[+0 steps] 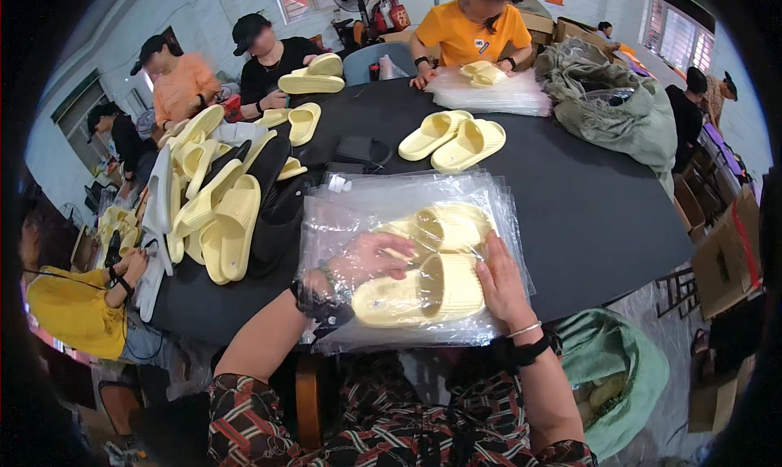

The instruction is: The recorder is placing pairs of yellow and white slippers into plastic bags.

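A pair of pale yellow slippers, the nearer slipper (391, 302) and the farther slipper (452, 228), lies side by side in a clear plastic bag (342, 202) on a stack of similar bags. My left hand (371, 259) appears to reach into the bag, its wrist under the film. Its fingers are stretched loosely over the slippers' heel halves, gripping nothing. My right hand (503, 278) lies with straight fingers along the toe ends, pressing from the right side.
A heap of yellow, grey and black slippers (232, 223) covers the black table's (586, 214) left part. Another yellow pair (468, 145) sits beyond the bags. Across the table, a person in orange (472, 31) handles slippers on bags. Sacks (615, 361) stand at right.
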Action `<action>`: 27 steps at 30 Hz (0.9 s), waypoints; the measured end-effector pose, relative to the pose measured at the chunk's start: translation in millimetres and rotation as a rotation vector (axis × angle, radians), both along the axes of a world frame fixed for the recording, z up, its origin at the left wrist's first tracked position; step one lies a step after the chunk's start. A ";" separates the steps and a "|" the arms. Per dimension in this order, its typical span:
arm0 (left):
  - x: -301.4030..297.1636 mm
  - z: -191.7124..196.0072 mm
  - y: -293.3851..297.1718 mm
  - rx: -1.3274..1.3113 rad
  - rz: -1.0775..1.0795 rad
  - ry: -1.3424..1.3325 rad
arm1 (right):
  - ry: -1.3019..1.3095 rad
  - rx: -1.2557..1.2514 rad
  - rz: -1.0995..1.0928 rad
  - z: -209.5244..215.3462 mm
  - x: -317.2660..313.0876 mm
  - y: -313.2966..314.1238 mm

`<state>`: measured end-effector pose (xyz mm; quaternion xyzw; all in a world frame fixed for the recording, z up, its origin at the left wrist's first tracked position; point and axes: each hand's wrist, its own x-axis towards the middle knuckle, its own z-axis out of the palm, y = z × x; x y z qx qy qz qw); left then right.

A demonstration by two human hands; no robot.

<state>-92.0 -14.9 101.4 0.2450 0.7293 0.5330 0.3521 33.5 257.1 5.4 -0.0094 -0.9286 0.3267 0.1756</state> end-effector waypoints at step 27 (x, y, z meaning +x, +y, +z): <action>-34.7 -14.8 -128.9 -0.255 0.236 0.829 | -0.100 0.319 -0.207 -10.5 -1.0 -11.1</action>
